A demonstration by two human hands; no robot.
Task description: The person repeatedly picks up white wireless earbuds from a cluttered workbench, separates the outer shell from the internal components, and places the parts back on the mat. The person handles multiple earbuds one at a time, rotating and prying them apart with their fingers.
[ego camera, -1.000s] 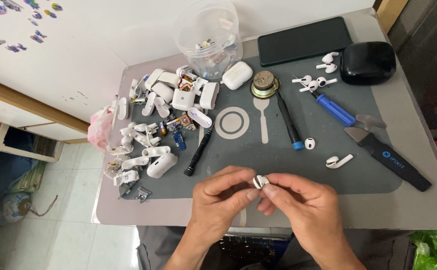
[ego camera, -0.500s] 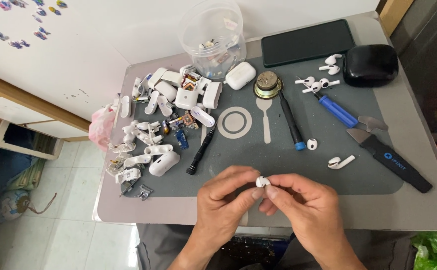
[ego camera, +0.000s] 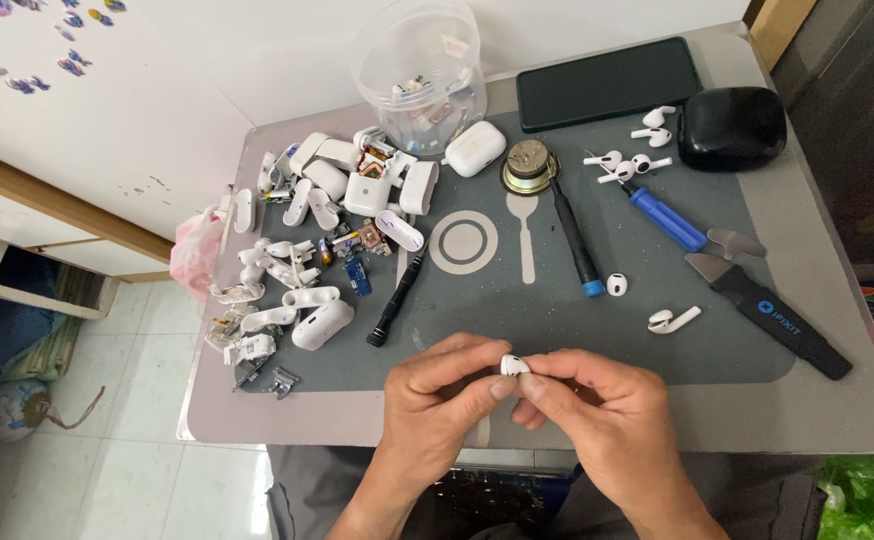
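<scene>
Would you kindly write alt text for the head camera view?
Both hands, left hand and right hand, pinch a small white earbud above a grey work mat. White charging-case parts lie piled left; a blue-handled screwdriver and black pry tool lie right.

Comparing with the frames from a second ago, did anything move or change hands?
Hardly anything. Both the left hand and the right hand still pinch the small white earbud piece between their fingertips over the mat's near edge. Nothing was picked up or let go. The loose earbud, screwdriver and pile of white parts lie as before.
</scene>
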